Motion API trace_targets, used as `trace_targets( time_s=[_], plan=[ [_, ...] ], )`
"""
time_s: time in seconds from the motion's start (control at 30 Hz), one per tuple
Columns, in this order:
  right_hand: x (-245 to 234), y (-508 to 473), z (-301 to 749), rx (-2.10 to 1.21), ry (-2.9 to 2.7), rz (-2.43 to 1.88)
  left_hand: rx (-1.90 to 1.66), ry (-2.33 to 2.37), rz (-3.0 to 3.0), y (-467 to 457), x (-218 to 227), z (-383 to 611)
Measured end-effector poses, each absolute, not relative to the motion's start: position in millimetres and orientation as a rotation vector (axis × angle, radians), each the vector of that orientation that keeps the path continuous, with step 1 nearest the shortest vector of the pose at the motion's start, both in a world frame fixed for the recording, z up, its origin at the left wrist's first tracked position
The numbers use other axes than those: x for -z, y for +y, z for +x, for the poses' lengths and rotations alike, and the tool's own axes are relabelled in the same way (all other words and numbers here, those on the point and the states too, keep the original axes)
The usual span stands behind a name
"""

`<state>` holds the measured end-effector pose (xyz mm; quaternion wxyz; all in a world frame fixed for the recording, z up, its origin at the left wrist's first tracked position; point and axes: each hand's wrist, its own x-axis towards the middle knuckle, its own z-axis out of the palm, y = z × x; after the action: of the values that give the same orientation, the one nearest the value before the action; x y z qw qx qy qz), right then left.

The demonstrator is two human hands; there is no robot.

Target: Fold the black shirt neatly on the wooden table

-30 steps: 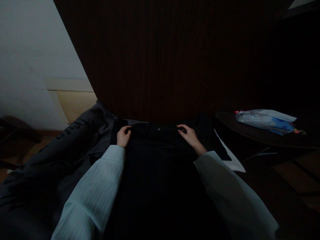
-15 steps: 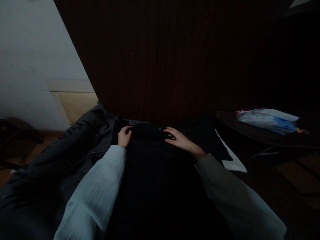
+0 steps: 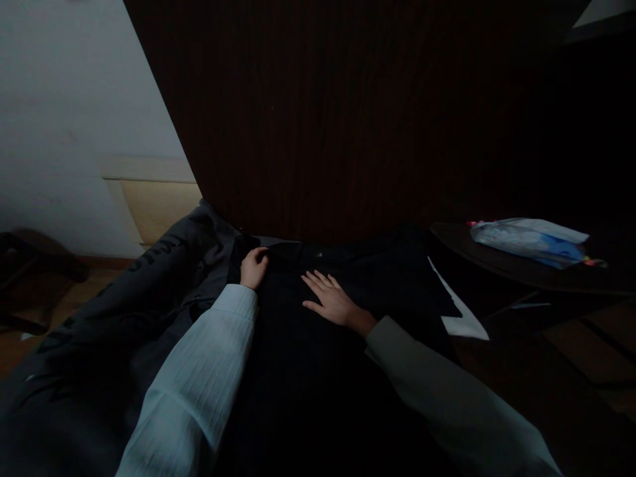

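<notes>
Spreading from mid-view down to 6 o'clock: black cloth [image 3: 298, 344], likely light, limp, quick to wrinkle, not fragile. Best hold probably its 12 o'clock edge, pinched at 11 and 1. Left hand [image 3: 254, 268] curled at the 11 o'clock edge; too dark to tell whether its grip is clamped on fabric. Right hand [image 3: 332, 299] palm-down on the cloth, grip apart, fingers fanned. Half a second ago it was curled near the edge's pale mark [image 3: 318, 255]; now lower, flatter. Left little changed.
</notes>
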<state>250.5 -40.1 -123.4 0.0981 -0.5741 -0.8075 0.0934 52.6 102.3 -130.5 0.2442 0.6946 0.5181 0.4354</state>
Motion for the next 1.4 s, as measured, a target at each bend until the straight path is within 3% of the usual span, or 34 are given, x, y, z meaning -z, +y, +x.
trace_targets(
  time_s=[0.53, 0.97, 1.13, 1.4],
  plan=[
    [129.6, -68.2, 238.9, -0.130, -2.452, -1.751, -1.183, 0.932, 1.514, 98.0, 73.0, 45.7],
    [99.6, -48.7, 231.9, -0.273, -2.410, -1.903, -1.010, 1.044, 2.019, 103.3, 87.5, 44.9],
    [79.0, -17.7, 209.8, -0.369, -2.094, -2.011, -1.009, 1.133, 2.035, 103.4, 86.0, 42.7],
    [71.1, 20.0, 181.7, -0.124, -1.810, -2.133, -1.158, 1.149, 1.988, 94.2, 62.2, 36.6]
  ],
)
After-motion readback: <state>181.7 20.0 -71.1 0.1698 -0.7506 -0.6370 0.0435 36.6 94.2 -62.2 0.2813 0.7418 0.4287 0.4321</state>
